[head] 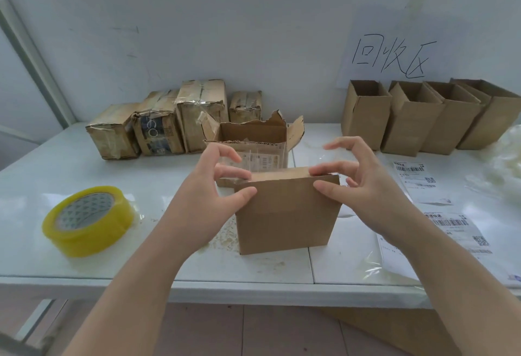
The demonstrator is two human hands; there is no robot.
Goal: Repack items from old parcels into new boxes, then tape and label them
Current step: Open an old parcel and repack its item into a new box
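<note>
Brown box (284, 214) stands closed, top edge pinched by left hand (214, 186) and right hand (363, 183).

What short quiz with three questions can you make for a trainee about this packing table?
1. True or false: the yellow tape roll lies right of the new box.
2. How many open boxes stand in the rear right row?
3. The new box is held by: A) one hand; B) both hands; C) no hand.
Key: 1 false, it lies left. 2 four. 3 B, the left hand and right hand pinch its top edge.
</note>
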